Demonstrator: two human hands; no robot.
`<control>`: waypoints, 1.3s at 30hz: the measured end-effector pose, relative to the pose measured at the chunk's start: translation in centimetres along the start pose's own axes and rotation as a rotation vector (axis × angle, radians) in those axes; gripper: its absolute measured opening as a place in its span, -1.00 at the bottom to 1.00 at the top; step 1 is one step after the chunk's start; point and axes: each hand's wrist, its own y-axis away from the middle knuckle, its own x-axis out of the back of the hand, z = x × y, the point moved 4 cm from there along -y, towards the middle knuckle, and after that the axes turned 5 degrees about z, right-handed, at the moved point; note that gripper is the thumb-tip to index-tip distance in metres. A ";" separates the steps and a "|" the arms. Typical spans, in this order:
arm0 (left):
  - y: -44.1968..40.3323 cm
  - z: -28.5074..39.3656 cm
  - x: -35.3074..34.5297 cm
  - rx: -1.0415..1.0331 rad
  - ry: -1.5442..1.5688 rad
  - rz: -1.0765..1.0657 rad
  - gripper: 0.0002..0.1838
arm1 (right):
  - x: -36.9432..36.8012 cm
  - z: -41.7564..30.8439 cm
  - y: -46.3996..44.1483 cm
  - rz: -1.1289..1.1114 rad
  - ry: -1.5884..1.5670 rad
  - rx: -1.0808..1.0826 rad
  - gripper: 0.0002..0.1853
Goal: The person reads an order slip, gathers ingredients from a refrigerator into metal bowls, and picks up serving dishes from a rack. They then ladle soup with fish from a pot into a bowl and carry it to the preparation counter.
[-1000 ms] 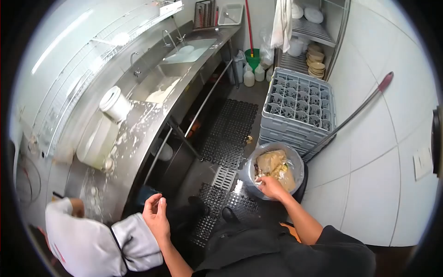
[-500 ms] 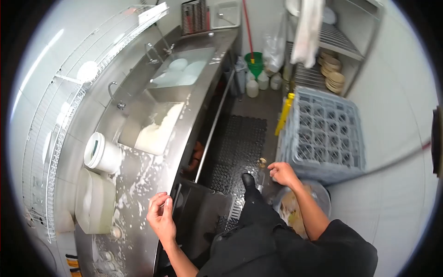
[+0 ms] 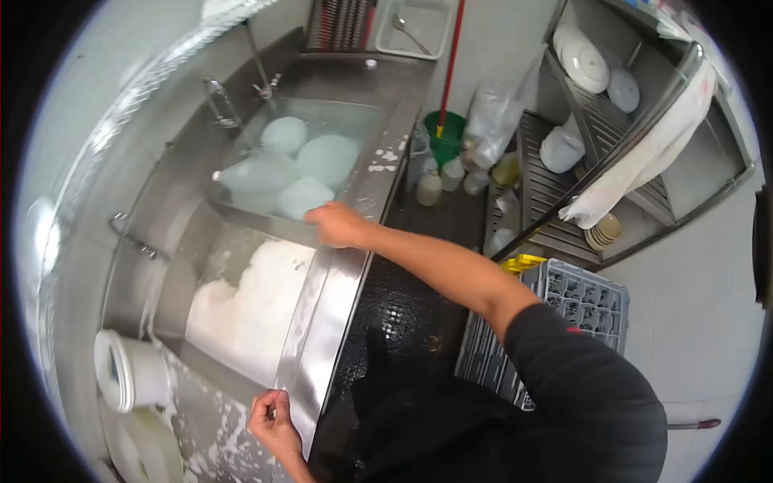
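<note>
My right hand [image 3: 336, 225] is stretched out over the near rim of the far sink basin [image 3: 266, 223], its fingers curled together beside a white dish [image 3: 304, 198] in the water. Whether the fingertips touch that dish I cannot tell. Larger pale round dishes [image 3: 328, 161] and a long pale piece [image 3: 258, 173] lie under the water there. Low over the counter's front part, my left hand [image 3: 274, 420] is closed in a loose fist with nothing visible in it. White foam [image 3: 258, 314] covers much of the near basin [image 3: 173, 302].
A white bucket [image 3: 133, 370] stands on the wet counter at left. On the right are a grey glass rack [image 3: 584, 302], metal shelves [image 3: 592, 129] with plates, and a hanging cloth [image 3: 652, 153]. A green bucket [image 3: 445, 137] and jugs [image 3: 429, 189] stand on the floor.
My view has moved closer to the sinks. My right hand has swung from above the floor at right across to the far basin. My left hand stays low by the counter, fingers curled.
</note>
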 end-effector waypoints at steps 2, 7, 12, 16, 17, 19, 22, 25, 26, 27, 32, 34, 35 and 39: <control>-2.5 0.8 -2.4 0.045 -0.032 -0.001 -0.97 | -1.7 1.5 -4.2 -0.255 0.013 0.049 -0.58; -11.3 1.9 -10.3 -0.076 -0.050 -0.080 -0.96 | -2.5 11.0 -13.3 0.003 0.052 -0.263 -0.72; -19.4 5.2 -20.9 -0.208 -0.207 -0.239 -0.95 | -11.9 14.8 -17.2 0.029 0.430 -0.456 -0.76; -24.9 5.5 -27.4 -0.279 -0.511 -0.332 -0.72 | -11.9 8.6 -20.1 -0.554 -0.078 0.178 -0.56; -25.2 7.1 -28.5 -0.365 -0.482 -0.340 -0.68 | -8.1 8.2 -20.9 -0.468 -0.135 0.097 -0.58; -25.2 9.8 -30.6 -0.434 -0.499 -0.138 -0.78 | -2.5 11.3 -21.3 -0.156 -0.251 -0.006 -0.58; -24.2 14.4 -34.6 -0.147 -0.246 -0.119 -0.94 | 7.6 21.1 -18.3 0.430 -0.438 -0.145 -0.60; -21.7 17.6 -41.0 -0.284 -0.173 -0.273 -0.96 | 17.9 36.3 -10.2 0.562 -0.169 -0.389 -0.79; -20.9 18.6 -43.6 -0.258 -0.127 -0.342 -0.97 | 19.8 42.3 -5.9 0.855 -0.419 -0.558 -0.82; -20.4 19.1 -45.9 -0.200 -0.097 -0.394 -0.95 | 22.4 47.7 -1.1 0.819 -0.017 -0.841 -0.80; -20.9 20.3 -53.8 -0.087 -0.083 -0.498 -0.88 | 32.4 65.6 26.5 1.250 0.334 -1.781 -0.27; -22.2 19.8 -55.2 -0.093 -0.089 -0.500 -0.87 | 33.1 71.4 34.2 1.444 0.332 -1.915 -0.34; -22.8 19.5 -55.6 -0.095 -0.121 -0.493 -0.88 | 33.2 72.6 36.0 1.548 0.225 -1.969 -0.40; -24.3 18.8 -56.0 -0.068 -0.215 -0.454 -0.89 | 35.6 71.8 35.4 1.062 0.053 -2.035 -0.59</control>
